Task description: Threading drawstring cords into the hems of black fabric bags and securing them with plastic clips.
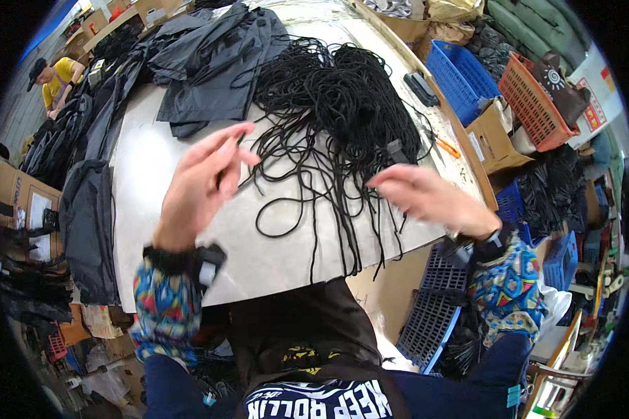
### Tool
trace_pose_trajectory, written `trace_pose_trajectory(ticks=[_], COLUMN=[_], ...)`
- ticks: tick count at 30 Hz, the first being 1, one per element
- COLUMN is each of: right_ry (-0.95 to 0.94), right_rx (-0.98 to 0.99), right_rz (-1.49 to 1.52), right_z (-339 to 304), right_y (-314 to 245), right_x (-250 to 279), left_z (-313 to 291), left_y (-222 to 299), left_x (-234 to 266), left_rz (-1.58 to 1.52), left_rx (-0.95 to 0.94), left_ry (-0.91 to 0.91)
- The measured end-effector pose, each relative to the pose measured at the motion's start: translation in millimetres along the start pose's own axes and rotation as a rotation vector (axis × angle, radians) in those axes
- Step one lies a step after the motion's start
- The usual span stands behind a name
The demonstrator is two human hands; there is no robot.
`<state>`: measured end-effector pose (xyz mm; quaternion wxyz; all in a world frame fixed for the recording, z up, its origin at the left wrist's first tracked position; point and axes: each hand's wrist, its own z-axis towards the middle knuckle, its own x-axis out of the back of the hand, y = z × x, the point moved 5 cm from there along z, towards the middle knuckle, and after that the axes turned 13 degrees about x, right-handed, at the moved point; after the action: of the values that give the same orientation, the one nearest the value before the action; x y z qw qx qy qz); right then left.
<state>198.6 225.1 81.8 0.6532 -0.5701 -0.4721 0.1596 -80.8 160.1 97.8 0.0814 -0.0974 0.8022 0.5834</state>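
Note:
A large tangled heap of black cords (346,98) lies on the pale tabletop (168,258), with loose strands and loops trailing to its near edge. My left hand (199,185) is raised left of the strands, its fingers curled toward the thumb. A small dark bit shows between those fingertips; I cannot make out what it is. Slightly blurred, my right hand (433,199) hovers over the right-hand strands. Its fingers stretch out toward the left, and I see nothing held in them. Just above it, a small grey block-shaped piece (395,149) sits by the cords.
Dark fabric (203,66) is piled at the back left and hangs down the table's left side. An orange cutter (447,147) and a black case (421,89) lie near the right edge. Beyond stand blue (461,77) and orange crates (534,98). A person (59,80) works far left.

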Motion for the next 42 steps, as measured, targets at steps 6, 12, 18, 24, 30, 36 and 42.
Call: trace_pose_trajectory(ticks=[6,12,18,24,30,36,42], right_ry=[-0.447,-0.271,0.017,0.567,0.473,0.269,0.118], right_rx=[0.488,0.113,-0.057,0.211,0.228,0.081,0.102], right_rz=[0.215,0.387,0.998,1.132,0.35,0.251,0.243], right_z=[37,20,-19,-49,-90,-80,-72], right_y=[-75,-48,-19,-29,-92,-52,-50], right_x=[-157,-126,-98,-146,-101,-169,-200], left_z=[-110,-314,-331,-194,-201,-161,-163], left_y=[-48,37,-18,-110,-104,-141,-147], left_x=[-5,100,116,34,-38,-30,-29], left_rz=[-0.5,-1.069,-0.778,-0.493,-0.576,-0.568,-0.388], left_rx=[-0.08,-1.068,-0.856,0.091,0.139,0.278,0.184], left_ry=[0.009,-0.505,0.014,0.373,-0.399,0.116,0.206])
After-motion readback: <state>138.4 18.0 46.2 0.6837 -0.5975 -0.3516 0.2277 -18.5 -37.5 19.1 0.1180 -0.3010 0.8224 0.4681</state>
